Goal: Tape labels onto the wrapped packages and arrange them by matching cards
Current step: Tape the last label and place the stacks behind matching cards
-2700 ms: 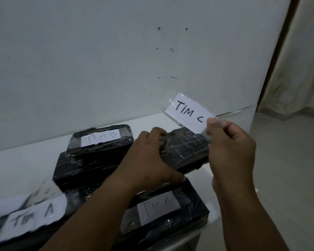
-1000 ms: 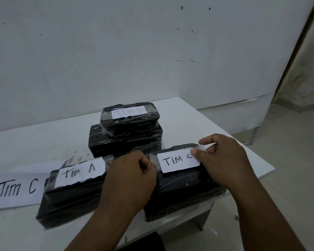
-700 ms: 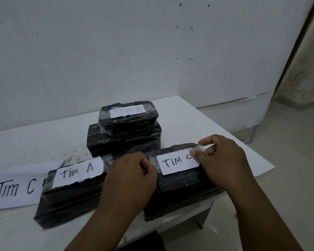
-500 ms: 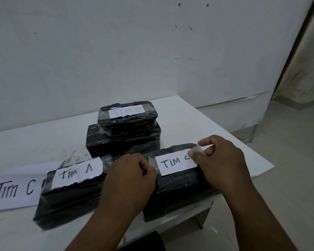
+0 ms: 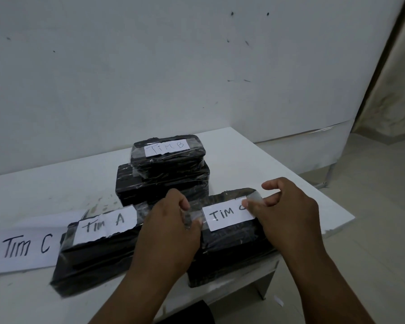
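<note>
A black wrapped package (image 5: 232,249) lies at the table's front right with a white "TIM C" label (image 5: 227,215) on its top. My left hand (image 5: 171,228) pinches the clear tape at the label's left end. My right hand (image 5: 288,213) presses its thumb on the tape at the label's right end, covering part of the "C". Left of it lies a black package with a "TIM A" label (image 5: 105,224). Behind, a small package with a "TIM B" label (image 5: 166,147) sits on a larger black package (image 5: 161,183). A paper card reading "TIM C" (image 5: 21,247) lies flat at the far left.
The white table (image 5: 278,164) ends close to the right of the package, with its front edge just below. A white wall stands behind. Tiled floor lies to the right, with a table leg (image 5: 330,176) visible there.
The package and label went from held in the air down onto the table. In the last second my hands stay at the label's ends, with small finger shifts on the tape.
</note>
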Available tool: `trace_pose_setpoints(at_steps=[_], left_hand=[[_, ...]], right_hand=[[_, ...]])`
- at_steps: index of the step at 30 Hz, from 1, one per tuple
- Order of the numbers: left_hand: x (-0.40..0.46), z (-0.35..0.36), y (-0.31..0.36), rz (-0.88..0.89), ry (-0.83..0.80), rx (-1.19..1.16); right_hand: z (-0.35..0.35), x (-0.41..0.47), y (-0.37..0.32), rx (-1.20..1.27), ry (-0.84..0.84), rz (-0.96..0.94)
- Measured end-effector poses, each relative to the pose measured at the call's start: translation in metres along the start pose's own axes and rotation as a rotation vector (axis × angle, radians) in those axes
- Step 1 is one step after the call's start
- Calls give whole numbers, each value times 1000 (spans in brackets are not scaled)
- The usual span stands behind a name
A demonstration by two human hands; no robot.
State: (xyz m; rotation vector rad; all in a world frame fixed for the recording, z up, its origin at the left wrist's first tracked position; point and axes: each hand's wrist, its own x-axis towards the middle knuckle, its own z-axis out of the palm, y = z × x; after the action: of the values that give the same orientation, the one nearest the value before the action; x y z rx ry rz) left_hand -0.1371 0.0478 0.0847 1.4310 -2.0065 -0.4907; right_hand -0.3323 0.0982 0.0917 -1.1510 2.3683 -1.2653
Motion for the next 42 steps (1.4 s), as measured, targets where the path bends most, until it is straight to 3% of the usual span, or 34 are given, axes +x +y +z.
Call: trace_pose_setpoints(at_steps=[9, 12, 14, 16, 18, 20, 25, 29, 35, 42], left_hand=[[-4, 11, -4, 185, -28, 62], [-8, 12, -8, 228, -44, 93], [-10, 10, -10, 241, -51, 111], [-12, 9, -10, 255, -48, 127], [-14, 10, -9, 271, -39, 143], [-16, 13, -10, 264, -22, 150], [-26, 17, -15, 211, 1, 123], [-28, 20, -13, 217, 55, 260], [-23, 16, -14, 420, 5, 474], [-31, 26, -22, 242, 2, 388]], right_hand=[[1, -1, 8, -12, 142, -64], [1, -7, 8, -116, 230, -209], [4, -19, 2, -215, 165, -382], [10, -32, -3, -382, -69, -497], [16, -39, -3, -560, -298, -483], [15, -39, 1, -637, -363, -454], [9, -36, 9, -688, -326, -330], [14, -36, 6, -693, -282, -189], [10, -34, 15, -676, -289, -313], [17, -32, 13, -612, -281, -222]])
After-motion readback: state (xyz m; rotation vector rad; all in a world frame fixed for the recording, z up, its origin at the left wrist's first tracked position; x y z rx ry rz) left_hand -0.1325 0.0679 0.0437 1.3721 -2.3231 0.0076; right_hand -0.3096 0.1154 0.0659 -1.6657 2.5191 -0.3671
